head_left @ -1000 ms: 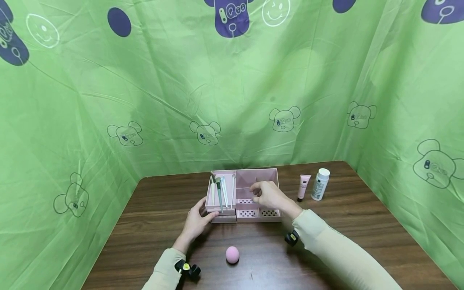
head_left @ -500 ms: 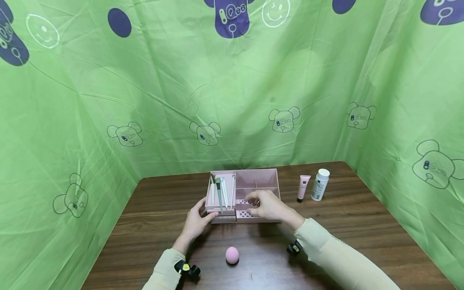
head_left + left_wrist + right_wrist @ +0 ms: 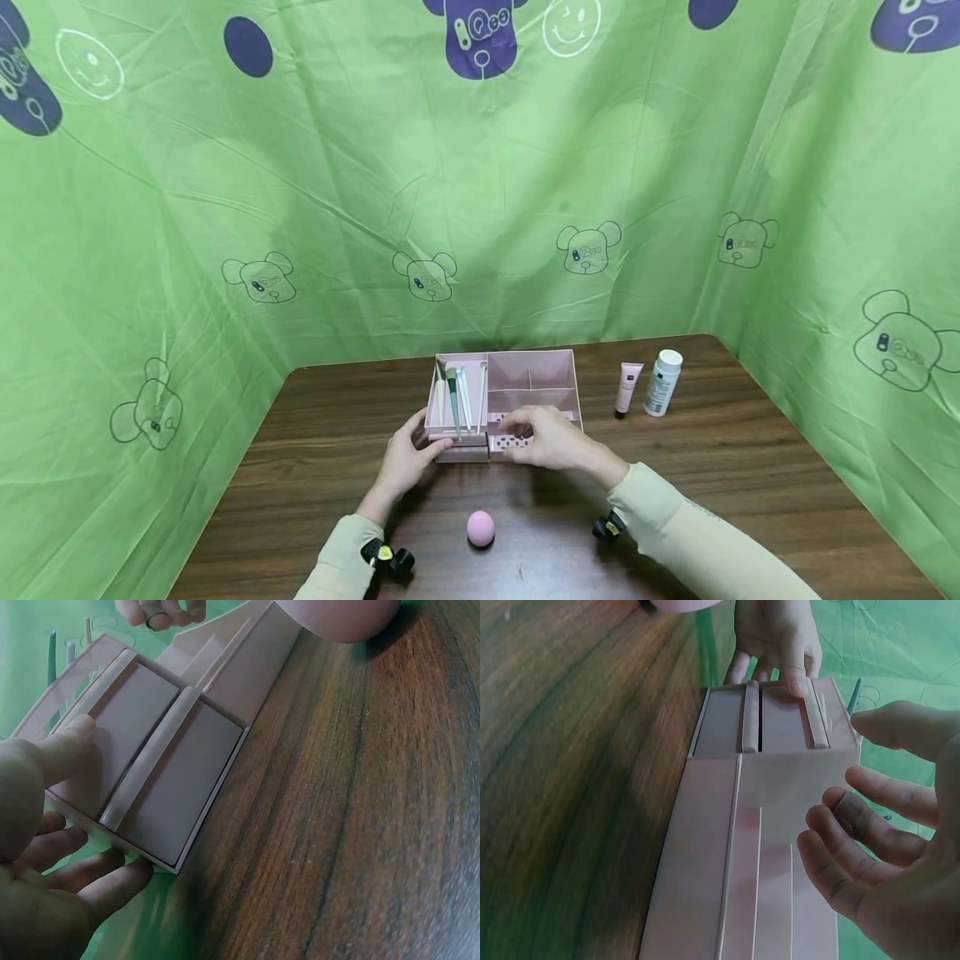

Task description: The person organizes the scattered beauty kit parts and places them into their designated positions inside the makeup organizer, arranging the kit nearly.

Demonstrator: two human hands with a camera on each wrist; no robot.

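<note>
Beneath the right hand [image 3: 551, 437], seemingly, lies the organizer [image 3: 543, 400].

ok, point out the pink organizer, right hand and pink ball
Pink organizer [image 3: 512, 401], head view: on a bare pink wall.
Right hand [image 3: 547, 437], head view: back of the hand.
Pink ball [image 3: 481, 528], head view: its middle.

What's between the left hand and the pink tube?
In the head view, the pink organizer and the right hand lie between the left hand and the pink tube.
</note>
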